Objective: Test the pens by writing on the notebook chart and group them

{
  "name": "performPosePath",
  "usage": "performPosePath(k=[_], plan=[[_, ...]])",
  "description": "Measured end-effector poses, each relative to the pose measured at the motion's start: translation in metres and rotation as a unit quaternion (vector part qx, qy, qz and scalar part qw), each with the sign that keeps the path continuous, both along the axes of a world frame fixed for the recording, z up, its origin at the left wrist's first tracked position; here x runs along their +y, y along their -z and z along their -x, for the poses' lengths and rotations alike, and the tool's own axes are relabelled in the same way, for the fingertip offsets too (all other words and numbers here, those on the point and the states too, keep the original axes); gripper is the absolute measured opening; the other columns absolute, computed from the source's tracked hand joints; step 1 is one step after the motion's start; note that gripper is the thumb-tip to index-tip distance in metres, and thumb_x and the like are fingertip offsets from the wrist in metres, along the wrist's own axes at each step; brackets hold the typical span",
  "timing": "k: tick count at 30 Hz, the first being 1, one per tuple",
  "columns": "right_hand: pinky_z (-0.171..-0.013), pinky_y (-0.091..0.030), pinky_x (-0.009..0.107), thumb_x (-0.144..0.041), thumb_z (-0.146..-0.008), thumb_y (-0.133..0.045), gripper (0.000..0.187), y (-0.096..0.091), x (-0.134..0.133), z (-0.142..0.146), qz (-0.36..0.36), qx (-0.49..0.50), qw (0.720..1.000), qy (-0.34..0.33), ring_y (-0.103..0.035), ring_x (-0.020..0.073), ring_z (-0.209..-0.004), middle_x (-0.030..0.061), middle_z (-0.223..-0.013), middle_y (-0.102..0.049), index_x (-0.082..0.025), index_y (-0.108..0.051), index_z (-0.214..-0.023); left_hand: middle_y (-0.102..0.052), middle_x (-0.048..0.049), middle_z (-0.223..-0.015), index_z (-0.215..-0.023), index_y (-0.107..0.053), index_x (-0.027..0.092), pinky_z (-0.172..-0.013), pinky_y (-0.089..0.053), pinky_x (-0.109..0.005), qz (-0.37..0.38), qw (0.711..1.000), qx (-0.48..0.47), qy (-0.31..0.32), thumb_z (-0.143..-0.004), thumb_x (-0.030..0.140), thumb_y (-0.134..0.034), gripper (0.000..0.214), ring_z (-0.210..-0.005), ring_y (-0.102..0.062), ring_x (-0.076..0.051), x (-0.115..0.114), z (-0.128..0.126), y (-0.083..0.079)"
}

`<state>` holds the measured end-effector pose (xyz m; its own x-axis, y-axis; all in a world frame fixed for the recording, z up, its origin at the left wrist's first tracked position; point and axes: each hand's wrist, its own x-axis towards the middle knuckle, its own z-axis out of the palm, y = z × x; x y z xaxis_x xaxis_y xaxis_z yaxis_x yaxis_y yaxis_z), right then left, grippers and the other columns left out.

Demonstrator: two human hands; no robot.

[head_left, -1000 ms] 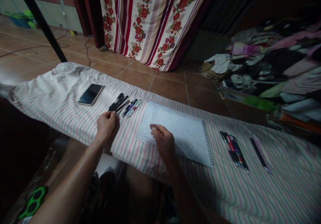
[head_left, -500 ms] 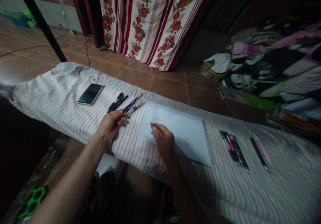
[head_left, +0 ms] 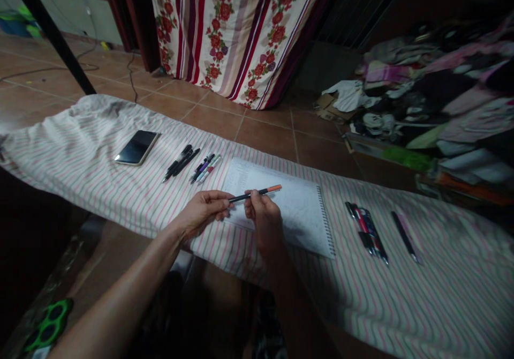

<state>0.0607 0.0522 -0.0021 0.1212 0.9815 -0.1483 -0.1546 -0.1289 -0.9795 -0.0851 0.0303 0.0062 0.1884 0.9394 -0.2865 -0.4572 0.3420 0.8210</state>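
A black pen with an orange end (head_left: 274, 188) is held level above the spiral notebook (head_left: 299, 214). My left hand (head_left: 204, 211) pinches its black end, while my right hand (head_left: 263, 214) grips it near the orange end. Handwriting covers the notebook's page, and its wire binding faces right. Just beyond my left hand lies a small group of pens (head_left: 205, 169) with white, purple and dark barrels. Farther left, several black pens (head_left: 180, 163) lie side by side on the striped cloth (head_left: 160, 203).
A phone (head_left: 137, 147) lies left of the pens. Right of the notebook are a cluster of pens (head_left: 367, 233) and a separate dark pen (head_left: 405, 236). A floral curtain (head_left: 236, 37) hangs behind, and a heap of clothes (head_left: 441, 91) fills the back right.
My left hand has moved right, bringing the orange-ended pen from the small pen group to above the notebook. My right hand, which held nothing visible, now grips that pen too.
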Motion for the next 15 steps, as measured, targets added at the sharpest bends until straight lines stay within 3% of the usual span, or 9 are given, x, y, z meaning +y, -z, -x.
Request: performPosePath(k=[9, 15], plan=[[-0.042, -0.035, 0.021, -0.047, -0.068, -0.062, 0.033, -0.0056, -0.001, -0.0031, 0.019, 0.011, 1.0, -0.007, -0.045, 0.0072, -0.043, -0.0033, -0.052, -0.052, -0.015, -0.061, -0.074, -0.069, -0.0119, -0.08, -0.089, -0.072, 0.007, -0.049, -0.037, -0.02, -0.03, 0.996, -0.014, 0.086, -0.07, 0.022, -0.066, 0.025, -0.057, -0.056, -0.01, -0.0005, 0.0073, 0.0002], [-0.04, -0.032, 0.021, -0.048, -0.068, -0.06, 0.033, -0.0068, -0.0017, -0.0008, 0.018, -0.009, 1.0, -0.024, -0.041, 0.0064, -0.041, -0.0046, -0.049, -0.049, -0.015, -0.06, -0.07, -0.068, -0.0108, -0.074, -0.085, -0.071, 0.007, -0.048, -0.036, -0.019, -0.037, 0.994, 0.011, 0.102, -0.072, 0.028, -0.065, 0.026, -0.056, -0.056, -0.01, -0.0015, 0.0084, -0.0022]])
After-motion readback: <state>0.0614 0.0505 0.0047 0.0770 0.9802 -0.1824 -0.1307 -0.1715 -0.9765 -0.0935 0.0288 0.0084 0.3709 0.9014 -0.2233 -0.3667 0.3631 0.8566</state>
